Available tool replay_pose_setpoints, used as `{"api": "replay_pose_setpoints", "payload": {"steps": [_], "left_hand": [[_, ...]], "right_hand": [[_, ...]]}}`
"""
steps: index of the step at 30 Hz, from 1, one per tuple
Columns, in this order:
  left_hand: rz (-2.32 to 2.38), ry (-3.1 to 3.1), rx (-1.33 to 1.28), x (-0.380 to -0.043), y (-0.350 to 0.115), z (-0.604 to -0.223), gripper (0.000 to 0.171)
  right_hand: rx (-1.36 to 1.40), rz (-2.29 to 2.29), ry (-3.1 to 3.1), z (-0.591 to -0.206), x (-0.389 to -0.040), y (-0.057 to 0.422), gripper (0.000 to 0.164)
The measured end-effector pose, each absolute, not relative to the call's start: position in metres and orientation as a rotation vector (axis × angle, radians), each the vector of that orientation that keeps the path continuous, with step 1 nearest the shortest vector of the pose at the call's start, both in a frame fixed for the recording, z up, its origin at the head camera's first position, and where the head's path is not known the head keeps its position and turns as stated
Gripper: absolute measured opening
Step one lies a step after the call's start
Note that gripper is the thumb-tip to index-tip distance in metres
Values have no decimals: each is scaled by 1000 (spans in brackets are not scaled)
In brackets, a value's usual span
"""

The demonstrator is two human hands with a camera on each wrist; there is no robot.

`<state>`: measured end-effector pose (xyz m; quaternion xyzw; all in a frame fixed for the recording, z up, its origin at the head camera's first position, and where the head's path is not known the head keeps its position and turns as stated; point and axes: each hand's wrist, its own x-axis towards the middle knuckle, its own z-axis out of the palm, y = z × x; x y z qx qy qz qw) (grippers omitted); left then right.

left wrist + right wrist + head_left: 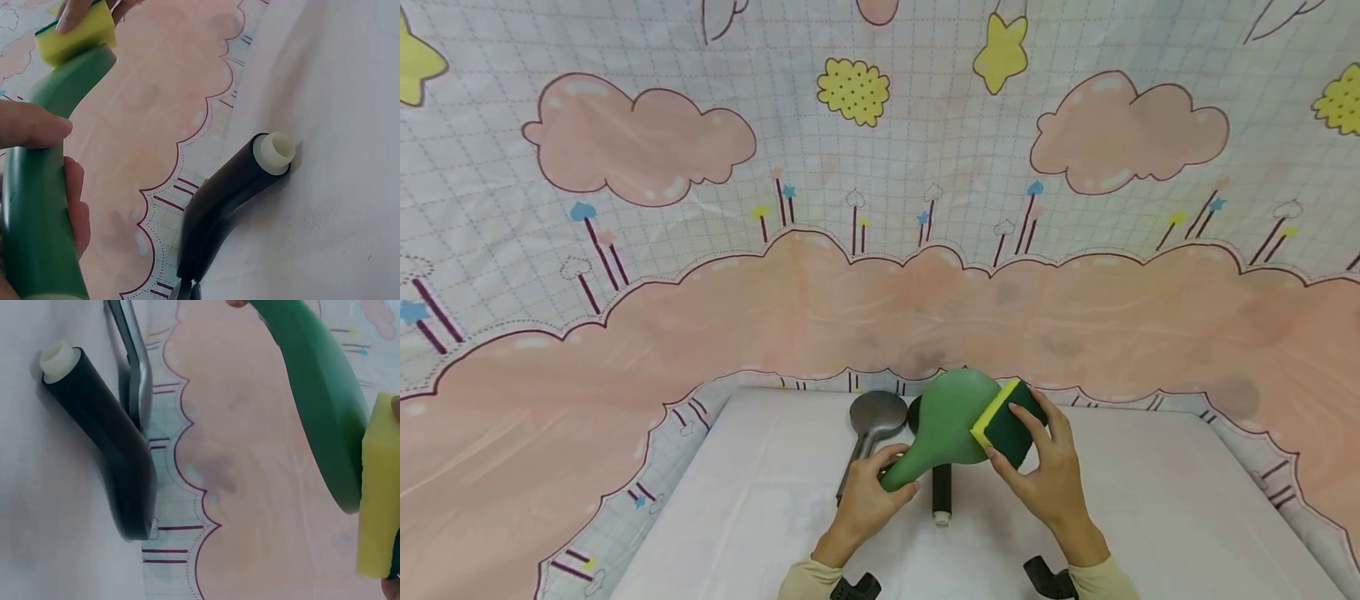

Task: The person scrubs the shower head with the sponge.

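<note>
L hand (868, 502) gripped green shower head (953, 414) by narrow end, above tabletop (752, 475); R hand (1054, 477) pinched sponge (1009, 427), w/ yellow side touching it. Blk shower head (942, 492) + grey shower head (877, 414) lay below.

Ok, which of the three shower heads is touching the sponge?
The green shower head, held in the left hand against the sponge; the grey one and black one lie on the white table.

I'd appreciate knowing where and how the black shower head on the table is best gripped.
Probably by its slim handle, from above on the person's side: it points that way, while the green shower head partly hides the far end in the head view.
</note>
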<state>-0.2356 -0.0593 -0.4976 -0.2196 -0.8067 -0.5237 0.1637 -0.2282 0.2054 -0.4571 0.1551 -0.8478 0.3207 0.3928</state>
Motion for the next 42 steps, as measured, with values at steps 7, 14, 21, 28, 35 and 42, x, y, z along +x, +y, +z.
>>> {"api": "replay_pose_setpoints", "payload": {"steps": [7, 14, 21, 28, 35, 42], "left_hand": [[-1450, -2299, -633, -237, -59, -499, 44], [-1431, -2292, -629, -237, -60, -499, 44], [-1325, -2253, -650, -237, -59, -501, 47], [-1221, -2240, -669, -236, -59, -502, 47], [-1253, -2266, -675, -233, -58, -500, 41], [-1215, -2250, -678, -231, -56, -501, 42]], "right_hand": [[462, 774, -2151, -459, -227, 198, 70], [525, 736, -2148, -463, -227, 189, 65], [515, 729, -2163, -463, -227, 189, 65], [471, 743, -2142, -459, -227, 197, 66], [371, 768, -2134, -457, -228, 208, 71], [369, 783, -2079, -455, -229, 212, 72]]}}
